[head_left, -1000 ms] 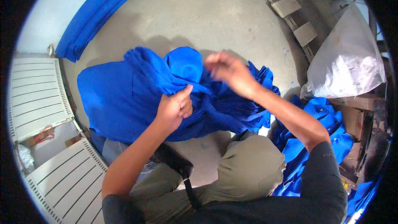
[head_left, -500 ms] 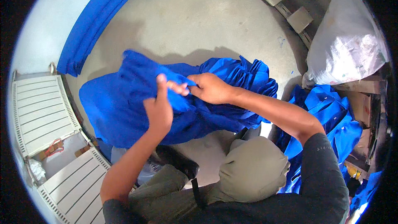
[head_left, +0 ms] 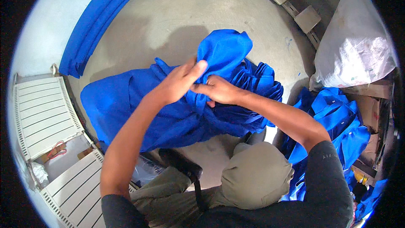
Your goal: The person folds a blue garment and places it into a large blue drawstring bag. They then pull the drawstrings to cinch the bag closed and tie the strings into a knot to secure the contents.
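A large bright blue garment [head_left: 139, 101] lies spread and bunched on the grey floor in front of my knees. My left hand [head_left: 179, 82] pinches a fold of it near the middle and lifts it, so a rounded flap of blue cloth [head_left: 223, 50] stands up behind the fingers. My right hand [head_left: 217, 89] grips the same bunched cloth just below and to the right, knuckles touching the left fingertips. Pleated blue folds [head_left: 257, 84] fan out to the right of both hands.
A pile of several folded blue garments [head_left: 337, 118] sits at my right. A stuffed white plastic sack [head_left: 354, 55] leans at the far right beside cardboard boxes [head_left: 371, 105]. White slatted panels [head_left: 42, 114] lie at the left. A rolled blue cloth strip [head_left: 97, 25] runs along the wall.
Both hands have come together at the middle of the garment and raised a fold; the cloth now stands higher and a flap has flipped up behind them.
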`<state>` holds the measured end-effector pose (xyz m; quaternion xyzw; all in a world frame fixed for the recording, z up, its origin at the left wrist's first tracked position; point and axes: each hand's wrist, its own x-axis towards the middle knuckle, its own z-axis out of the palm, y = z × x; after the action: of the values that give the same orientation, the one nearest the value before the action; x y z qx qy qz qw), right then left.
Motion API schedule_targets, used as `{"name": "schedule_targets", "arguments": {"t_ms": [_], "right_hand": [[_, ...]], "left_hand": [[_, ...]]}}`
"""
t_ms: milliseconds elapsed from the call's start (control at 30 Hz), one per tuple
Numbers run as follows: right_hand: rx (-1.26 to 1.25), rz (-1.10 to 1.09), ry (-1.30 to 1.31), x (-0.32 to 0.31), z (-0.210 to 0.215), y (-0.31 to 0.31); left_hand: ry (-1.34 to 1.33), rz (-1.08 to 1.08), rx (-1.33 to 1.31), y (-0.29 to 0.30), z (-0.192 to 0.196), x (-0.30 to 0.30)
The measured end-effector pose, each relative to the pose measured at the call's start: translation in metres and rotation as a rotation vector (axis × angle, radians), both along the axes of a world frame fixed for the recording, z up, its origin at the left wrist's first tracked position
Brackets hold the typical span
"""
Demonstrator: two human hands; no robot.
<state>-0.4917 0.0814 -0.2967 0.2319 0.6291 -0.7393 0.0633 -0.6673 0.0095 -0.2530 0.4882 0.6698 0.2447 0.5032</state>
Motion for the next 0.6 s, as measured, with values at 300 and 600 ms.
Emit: {"name": "schedule_targets", "arguments": {"t_ms": [300,600], "right_hand": [[-0.181,-0.166,0.127,0.0,-0.01,-0.004],[-0.216,-0.13,0.176,0.012,-0.026,0.008]], "left_hand": [[0.367,0.103,0.053,-0.06,0.026,0.031],[0.316,0.331,0.395,-0.071,-0.013,0.054]]}}
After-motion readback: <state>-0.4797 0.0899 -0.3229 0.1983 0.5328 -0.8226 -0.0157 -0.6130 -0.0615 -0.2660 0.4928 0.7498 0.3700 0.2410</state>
